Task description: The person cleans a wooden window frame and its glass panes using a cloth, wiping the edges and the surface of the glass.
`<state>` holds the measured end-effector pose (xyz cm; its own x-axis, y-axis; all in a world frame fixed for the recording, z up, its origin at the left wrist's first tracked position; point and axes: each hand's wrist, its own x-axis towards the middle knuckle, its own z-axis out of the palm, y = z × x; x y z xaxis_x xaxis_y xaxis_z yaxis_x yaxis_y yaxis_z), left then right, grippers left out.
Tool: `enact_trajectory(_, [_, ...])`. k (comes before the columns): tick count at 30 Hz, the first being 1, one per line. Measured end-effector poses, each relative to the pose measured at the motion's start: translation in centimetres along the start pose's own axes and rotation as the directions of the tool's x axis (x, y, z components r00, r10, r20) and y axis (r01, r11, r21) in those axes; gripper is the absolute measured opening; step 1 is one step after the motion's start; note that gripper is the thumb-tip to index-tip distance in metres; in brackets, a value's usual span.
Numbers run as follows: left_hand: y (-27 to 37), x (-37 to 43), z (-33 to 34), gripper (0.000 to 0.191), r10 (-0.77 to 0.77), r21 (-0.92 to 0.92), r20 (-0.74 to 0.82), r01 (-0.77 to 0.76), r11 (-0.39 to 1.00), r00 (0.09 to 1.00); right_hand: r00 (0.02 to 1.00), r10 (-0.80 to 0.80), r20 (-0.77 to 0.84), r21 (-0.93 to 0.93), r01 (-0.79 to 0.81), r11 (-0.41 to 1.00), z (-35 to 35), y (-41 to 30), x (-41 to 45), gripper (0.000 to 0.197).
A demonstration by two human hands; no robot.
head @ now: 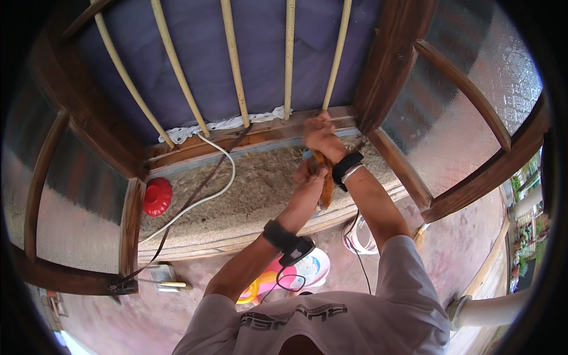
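Note:
My left hand (pixel 309 181) is closed around an orange-brown cloth (pixel 327 188), which hangs down over the rough stone windowsill (pixel 266 177). A bit of light blue material (pixel 307 153) shows beside its fingers. Higher up, my right hand (pixel 323 135) is at the foot of the rightmost cream window bar (pixel 336 57), above the lower wooden frame rail (pixel 275 129). It is blurred, and its fingers hide whatever may be between them and the bar. Both wrists wear black bands.
Wooden shutters with textured glass (pixel 457 106) stand swung out on both sides. A red plastic bowl-like object (pixel 157 197), a white cable (pixel 208 199) and a dark strap (pixel 195 191) lie on the sill. Below are a white bucket (pixel 361 237) and a pink-and-yellow plastic item (pixel 284 273).

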<state>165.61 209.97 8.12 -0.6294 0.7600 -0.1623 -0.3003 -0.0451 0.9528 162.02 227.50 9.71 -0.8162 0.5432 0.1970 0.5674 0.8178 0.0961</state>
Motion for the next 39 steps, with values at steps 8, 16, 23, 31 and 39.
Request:
enact_trajectory(8, [1.3,-2.5,-0.5,0.028,0.022,-0.299,0.124,0.016,0.954,0.992,0.984,-0.176,0.014,0.212,0.169,0.963,-4.1,-2.5,-2.8,0.026])
enact_trajectory(16, [0.9,1.9,5.7,0.021,0.012,-0.333,0.310,0.097,0.938,0.951,0.985,0.173,-0.022,0.089,-0.170,0.981,-4.7,6.2,-3.0,0.020])
enact_trajectory(23, [1.5,6.2,7.0,0.017,-0.267,-0.245,0.356,0.365,0.898,0.896,0.956,0.280,-0.085,-0.157,-0.291,0.944,-2.9,9.8,0.0,0.016])
enact_trajectory(31, [-0.7,8.4,5.7,0.019,-0.239,-0.242,0.386,0.348,0.906,0.891,0.930,0.368,-0.015,-0.266,-0.359,0.895,-0.7,9.3,1.3,0.015])
enact_trajectory(39, [1.1,3.6,4.9,0.026,-0.267,-0.361,0.512,0.487,0.795,0.816,0.856,0.492,0.159,-0.250,-0.447,0.859,0.4,10.8,-0.3,0.021])
